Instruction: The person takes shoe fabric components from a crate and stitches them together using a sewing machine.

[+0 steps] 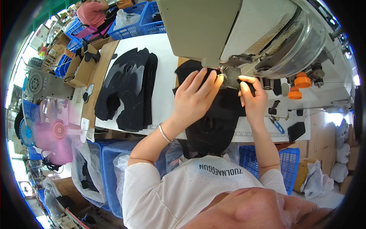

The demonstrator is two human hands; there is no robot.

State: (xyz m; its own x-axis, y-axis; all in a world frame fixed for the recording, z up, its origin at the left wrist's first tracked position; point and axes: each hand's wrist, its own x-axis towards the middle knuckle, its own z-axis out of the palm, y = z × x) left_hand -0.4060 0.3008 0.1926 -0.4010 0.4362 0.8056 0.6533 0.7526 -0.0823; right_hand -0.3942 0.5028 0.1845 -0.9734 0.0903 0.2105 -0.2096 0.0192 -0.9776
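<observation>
Under the head of a sewing machine [202,30] lies a black fabric piece [213,126], its lower end hanging over the table's near edge. A small grey mesh patch [231,77] rests on it beside the needle area. My left hand [196,93] lies on the black fabric with fingers stretched out, fingertips at the patch's left edge. At the patch's right edge, the thumb and index finger of my right hand [253,97] close in a pinch. The needle tip is hard to make out.
To the left, a stack of black cut pieces [127,87] lies on the white table [164,57]. Orange knobs [302,81], blue thread snips [277,125] and a black block [296,131] are on the right. A pink fan [57,131] and blue crates [129,24] stand around.
</observation>
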